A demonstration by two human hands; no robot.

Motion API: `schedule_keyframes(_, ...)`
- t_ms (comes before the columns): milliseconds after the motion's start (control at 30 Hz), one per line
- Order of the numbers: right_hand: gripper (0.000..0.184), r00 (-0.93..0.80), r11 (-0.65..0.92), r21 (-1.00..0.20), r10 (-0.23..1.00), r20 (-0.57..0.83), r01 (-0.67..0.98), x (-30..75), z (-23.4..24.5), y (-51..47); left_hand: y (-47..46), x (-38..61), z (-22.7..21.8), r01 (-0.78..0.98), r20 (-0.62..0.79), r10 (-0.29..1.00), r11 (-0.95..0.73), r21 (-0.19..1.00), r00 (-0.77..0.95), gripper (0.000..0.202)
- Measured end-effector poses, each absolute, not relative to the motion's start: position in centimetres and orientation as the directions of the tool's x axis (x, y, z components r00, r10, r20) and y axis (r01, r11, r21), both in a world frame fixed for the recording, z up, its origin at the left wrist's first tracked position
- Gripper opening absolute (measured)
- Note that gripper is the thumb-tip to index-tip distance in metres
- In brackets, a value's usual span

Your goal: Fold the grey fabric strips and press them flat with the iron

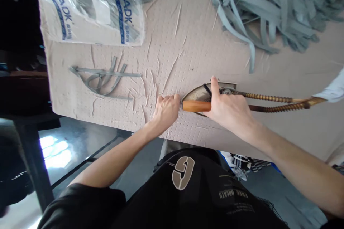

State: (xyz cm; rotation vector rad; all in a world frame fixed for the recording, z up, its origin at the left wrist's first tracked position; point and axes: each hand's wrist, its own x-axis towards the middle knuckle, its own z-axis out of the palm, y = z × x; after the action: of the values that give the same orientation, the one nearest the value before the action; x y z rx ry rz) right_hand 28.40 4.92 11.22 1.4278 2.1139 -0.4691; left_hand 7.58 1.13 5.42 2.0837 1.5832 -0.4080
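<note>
My right hand (232, 109) is wrapped round the wooden handle (197, 106) of a steam iron (197, 94); its thumb stretches over the top. The iron lies on the padded board (172, 68), its pointed tip toward the left. Just left of that tip, my left hand (167, 109) rests closed on the board, fingers curled under. Whatever its fingers hold, if anything, is hidden. Farther left on the board lie a few loose narrow grey fabric strips (107, 73), partly looped over each other.
A large pile of grey strips (268, 3) covers the far right. At the far left more strips lie by a clear plastic bag (91, 16) with blue print. Two spring-wrapped hoses (271, 103) run right from the iron. The board's front edge is near my body.
</note>
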Motion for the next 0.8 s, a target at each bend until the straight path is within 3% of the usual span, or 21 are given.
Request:
schedule_keyframes(167,0.103,-0.312,0.378,-0.019,0.732,-0.606,0.926,28.5,11.2,5.0,2.0,7.1,4.4,0.963,-0.595,0.766,-0.122,0.240,0.245,0.036)
schedule_keyframes(400,0.106,-0.325,0.368,-0.053,0.735,-0.595,0.928,28.7,11.1,5.0,3.1,6.8,5.2,0.940,-0.612,0.747,-0.051,0.337,0.260,0.022)
schedule_keyframes(567,0.102,-0.339,0.371,-0.069,0.734,-0.589,0.926,28.8,11.2,4.9,3.3,7.0,5.2,0.936,-0.631,0.743,0.017,0.350,0.222,0.029)
schedule_keyframes(800,0.103,-0.326,0.365,-0.057,0.736,-0.593,0.929,28.8,11.0,4.9,2.8,6.2,4.5,0.903,-0.624,0.752,0.091,0.420,0.215,0.019)
